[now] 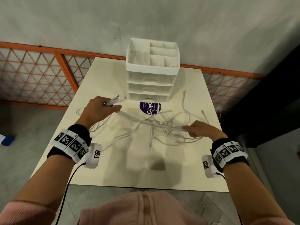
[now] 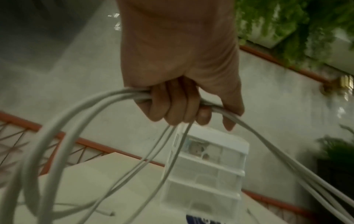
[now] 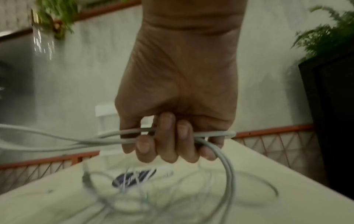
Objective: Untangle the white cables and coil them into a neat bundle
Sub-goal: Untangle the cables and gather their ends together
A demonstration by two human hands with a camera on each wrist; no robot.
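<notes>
Several white cables (image 1: 155, 125) lie tangled across the middle of the cream table (image 1: 113, 168), some lifted above it. My left hand (image 1: 103, 109) is raised at the left and grips a bunch of cable ends, whose plugs stick out past my fingers toward the drawer unit. In the left wrist view my left hand (image 2: 182, 106) has its fingers curled round the cables (image 2: 91, 106), and loops hang down. My right hand (image 1: 197, 129) at the right grips the same strands. The right wrist view shows my right hand (image 3: 172, 144) closed round the cables (image 3: 214, 134).
A white plastic drawer unit (image 1: 151, 70) with an open divided top tray stands at the table's far edge. A round purple sticker (image 1: 150, 107) lies in front of it. An orange lattice fence (image 1: 32, 70) and grey wall stand behind. A dark cabinet (image 1: 267, 103) is on the right.
</notes>
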